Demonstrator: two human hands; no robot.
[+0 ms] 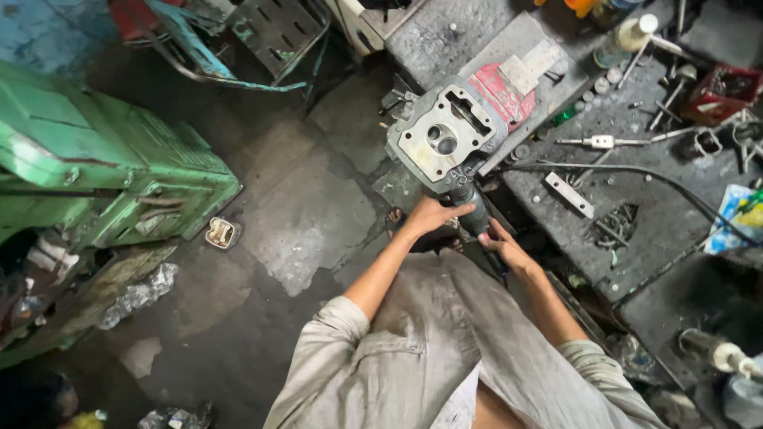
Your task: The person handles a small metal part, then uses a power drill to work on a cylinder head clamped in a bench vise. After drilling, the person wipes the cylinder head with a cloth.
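A grey metal engine cylinder head (445, 135), flat face up with two round ports, sits clamped at the edge of a dark workbench (636, 214). Just below it, a dark corded power tool (469, 208) points at its lower side. My left hand (429, 214) wraps the front of the tool. My right hand (505, 248) grips the tool's rear handle. A black cable (636, 171) runs from the tool across the bench to the right.
A red vise (501, 91) is behind the cylinder head. Taps, bolts, a flat metal bar (569, 195) and a white bottle (628, 38) litter the bench. A green machine (95, 167) stands at left. The stained concrete floor (302, 214) holds a small metal part (220, 233).
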